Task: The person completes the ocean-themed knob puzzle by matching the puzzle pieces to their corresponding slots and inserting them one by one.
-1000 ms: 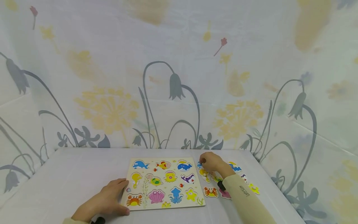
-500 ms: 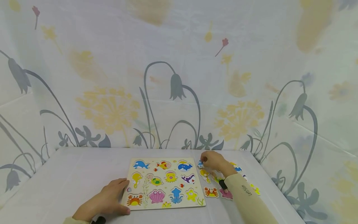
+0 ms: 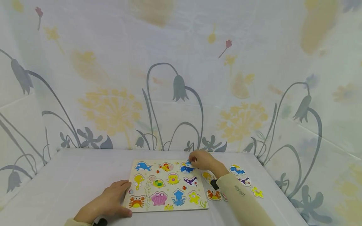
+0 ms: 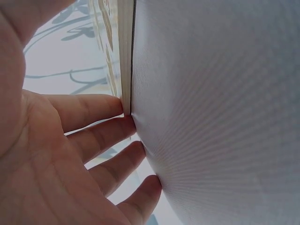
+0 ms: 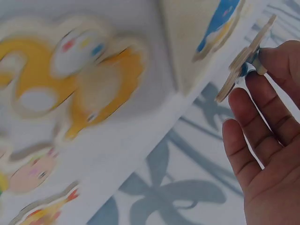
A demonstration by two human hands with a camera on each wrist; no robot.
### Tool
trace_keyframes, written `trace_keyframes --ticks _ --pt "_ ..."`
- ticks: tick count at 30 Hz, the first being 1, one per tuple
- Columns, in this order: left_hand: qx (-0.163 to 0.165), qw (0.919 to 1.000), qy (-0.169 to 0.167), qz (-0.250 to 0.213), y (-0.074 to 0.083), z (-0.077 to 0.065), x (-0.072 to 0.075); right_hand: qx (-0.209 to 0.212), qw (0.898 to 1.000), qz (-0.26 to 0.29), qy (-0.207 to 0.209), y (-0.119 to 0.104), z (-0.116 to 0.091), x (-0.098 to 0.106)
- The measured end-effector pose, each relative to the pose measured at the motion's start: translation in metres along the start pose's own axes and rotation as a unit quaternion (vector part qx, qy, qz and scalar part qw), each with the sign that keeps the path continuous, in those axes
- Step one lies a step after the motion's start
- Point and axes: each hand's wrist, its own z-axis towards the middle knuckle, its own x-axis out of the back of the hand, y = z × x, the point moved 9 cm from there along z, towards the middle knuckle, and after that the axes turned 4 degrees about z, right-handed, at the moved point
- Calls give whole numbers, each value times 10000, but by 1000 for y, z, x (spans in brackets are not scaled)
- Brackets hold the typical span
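My white-covered table [image 3: 70, 175] bears the sea-animal puzzle board [image 3: 167, 187]. My left hand [image 3: 108, 199] lies with relaxed fingers against its nine o'clock edge; my right hand [image 3: 205, 161] is over the two o'clock corner. Just off the board, between three and four o'clock, lies the crab piece [image 3: 214, 195]. There at two o'clock I pinch a blue piece [image 3: 187, 163] by its knob [image 5: 258, 67]; I'd best level its tilt before lowering it, bracing the board.

puzzle board [image 3: 135, 192]: smooth wood | knobbed piece [image 5: 239, 61]: wooden edge | table cover [image 3: 85, 175]: matt, cloth-like
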Motion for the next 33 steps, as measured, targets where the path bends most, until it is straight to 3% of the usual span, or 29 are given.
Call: trace_keyframes --ticks 14,21,33 --pt "-82 9999 -8 -64 4 -1 1 657 9971 185 -350 -77 39 -24" --pt "-32 10000 -32 -79 1 -1 0 1038 9934 -78 -484 -112 60 -43" --pt "-216 9998 55 -10 0 -1 1 1305 9898 -269 -513 -151 89 -63"
